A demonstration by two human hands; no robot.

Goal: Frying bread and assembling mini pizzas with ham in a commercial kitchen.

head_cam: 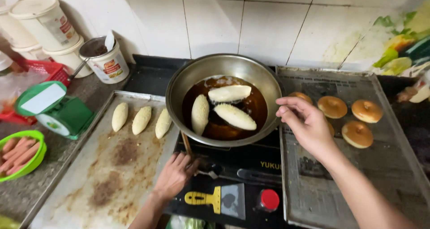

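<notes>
A steel pan (188,79) of dark oil sits on a black cooktop (251,159). Three pale dough ovals (234,116) float in the oil. My right hand (303,125) hovers at the pan's right rim, fingers loosely curled, holding nothing. My left hand (175,174) rests at the cooktop's front left corner, touching the lower end of wooden chopsticks (186,143) that lean under the pan. Three raw dough ovals (141,119) lie on the metal tray (89,184) to the left. Fried golden buns (357,134) rest on the paper-lined tray (394,166) to the right.
A yellow-handled scraper (215,198) and a red-capped bottle (269,200) lie on the cooktop's front. A green scale (56,110), a green bowl of sausages (20,153), white tubs (47,23) and a tub with a spoon (107,61) stand on the left.
</notes>
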